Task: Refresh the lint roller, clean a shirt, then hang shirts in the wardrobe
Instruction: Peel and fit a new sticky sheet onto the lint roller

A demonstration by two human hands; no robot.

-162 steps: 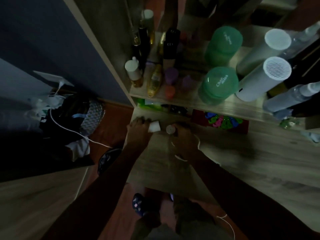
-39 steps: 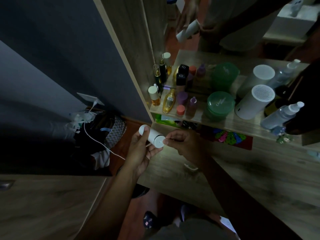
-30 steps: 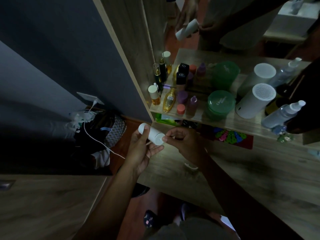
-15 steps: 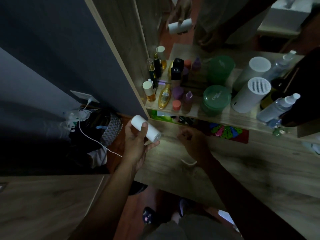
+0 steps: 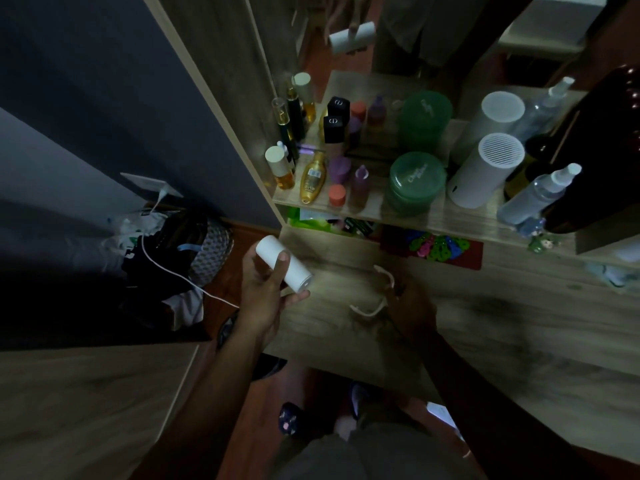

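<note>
My left hand (image 5: 260, 299) wraps a smooth white cylindrical roll (image 5: 284, 264), held tilted above the wooden desk (image 5: 519, 323). My right hand (image 5: 410, 306) rests on the desk by a thin curved handle (image 5: 372, 306); how far it has closed I cannot tell. On the shelf (image 5: 408, 216) behind stand a round green lidded tub (image 5: 415, 181) and a clear spray bottle (image 5: 540, 195).

Shelf (image 5: 349, 210) is packed: green jar (image 5: 415, 180) in the middle, white ribbed-top cylinder (image 5: 485, 171) right of it, amber bottle (image 5: 313, 176) and coral cap (image 5: 337, 195) to its left.
</note>
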